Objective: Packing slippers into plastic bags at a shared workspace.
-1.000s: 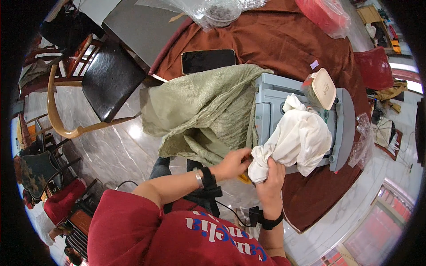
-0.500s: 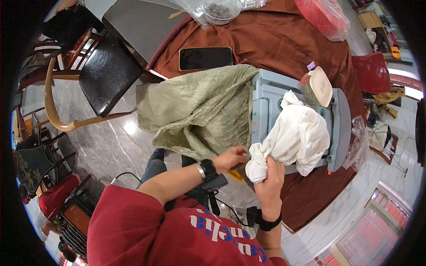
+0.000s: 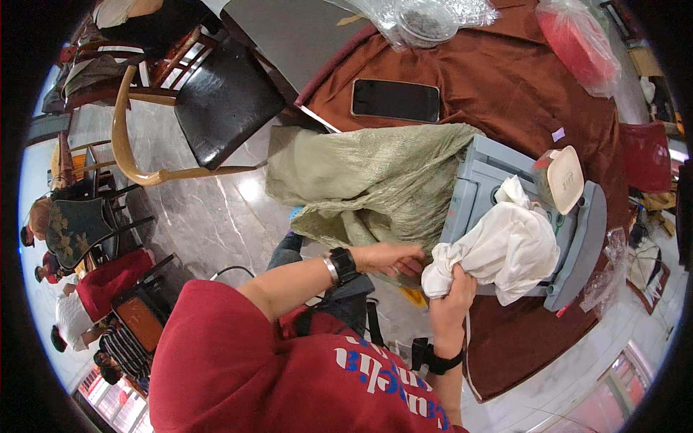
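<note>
While my right hand (image 3: 455, 299) grips the white cloth (image 3: 511, 249), gathered at one end, loose over the grey machine (image 3: 471, 203), my left hand's (image 3: 390, 257) hold I can't tell.

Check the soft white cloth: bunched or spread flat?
Bunched: the white cloth lies heaped in creases, its gathered end in the right hand.

I can see a dark-screened phone (image 3: 395, 100) lying on the brown cloth (image 3: 505, 86), a small pale slip (image 3: 558, 135) off to its right. Beyond sit a round clear tub (image 3: 427, 25) and a red bundle (image 3: 577, 52) in clear plastic. Over on the left, a black-seated wooden chair (image 3: 225, 101) stands on grey marbled floor (image 3: 195, 216).
</note>
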Demonstrator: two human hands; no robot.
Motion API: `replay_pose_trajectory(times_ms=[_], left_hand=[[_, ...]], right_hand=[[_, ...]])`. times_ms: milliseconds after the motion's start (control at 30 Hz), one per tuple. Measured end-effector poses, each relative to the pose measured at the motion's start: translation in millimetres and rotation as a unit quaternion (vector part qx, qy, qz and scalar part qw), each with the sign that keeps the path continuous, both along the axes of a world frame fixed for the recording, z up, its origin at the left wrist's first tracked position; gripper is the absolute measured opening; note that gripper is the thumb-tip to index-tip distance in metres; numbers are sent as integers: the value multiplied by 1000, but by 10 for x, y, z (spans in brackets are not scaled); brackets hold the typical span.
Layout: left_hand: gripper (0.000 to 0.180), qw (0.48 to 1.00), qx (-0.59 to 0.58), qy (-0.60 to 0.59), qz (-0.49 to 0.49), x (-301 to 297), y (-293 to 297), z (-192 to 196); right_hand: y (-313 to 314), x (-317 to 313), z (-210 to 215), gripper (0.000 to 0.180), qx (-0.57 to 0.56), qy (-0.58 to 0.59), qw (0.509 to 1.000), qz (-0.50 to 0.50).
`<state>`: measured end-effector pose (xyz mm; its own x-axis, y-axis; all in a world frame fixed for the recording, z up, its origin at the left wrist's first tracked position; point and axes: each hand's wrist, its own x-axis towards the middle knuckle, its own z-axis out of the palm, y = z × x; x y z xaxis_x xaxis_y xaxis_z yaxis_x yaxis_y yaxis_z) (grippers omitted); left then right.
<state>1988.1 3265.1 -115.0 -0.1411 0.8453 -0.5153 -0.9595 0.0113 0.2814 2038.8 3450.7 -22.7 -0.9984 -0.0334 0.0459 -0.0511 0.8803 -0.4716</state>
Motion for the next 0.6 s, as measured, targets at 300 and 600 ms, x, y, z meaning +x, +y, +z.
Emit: replay_pose_trajectory(times_ms=[300, 600], left_hand=[[72, 719, -469, 505, 85, -235, -881, -256], [73, 551, -525, 643, 86, -1455, -2400, 524]], right_hand=[[-98, 114, -8, 61, 113, 2, 993, 21], [-892, 539, 535, 73, 158, -37, 975, -151]])
